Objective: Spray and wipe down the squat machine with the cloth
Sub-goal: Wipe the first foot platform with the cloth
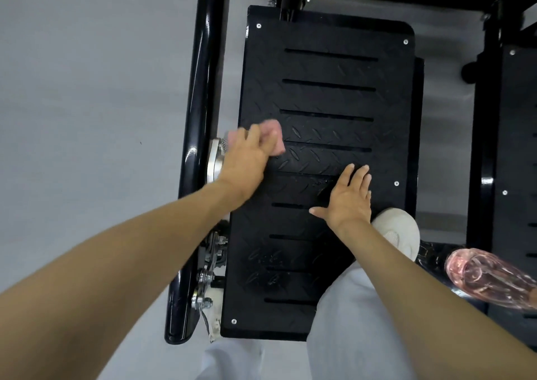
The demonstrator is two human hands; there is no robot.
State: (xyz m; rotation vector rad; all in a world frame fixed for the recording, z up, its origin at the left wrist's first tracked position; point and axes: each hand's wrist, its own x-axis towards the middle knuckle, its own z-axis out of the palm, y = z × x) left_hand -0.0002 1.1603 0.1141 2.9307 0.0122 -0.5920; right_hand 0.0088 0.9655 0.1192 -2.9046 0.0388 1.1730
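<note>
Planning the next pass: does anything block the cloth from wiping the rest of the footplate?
Yes: on the footplate, the right hand lies flat right of the cloth, and a white shoe stands at its near right edge.

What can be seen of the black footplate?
The footplate is a black rectangular plate, seemingly metal, with diamond tread, parallel cross slots and silver screws near its corners. It sits inside the black tube frame. The left hand holds a pink cloth against its left edge, the right hand is spread open over its middle, and a pale shoe stands on its right edge. Faint smears mark its near part.
</note>
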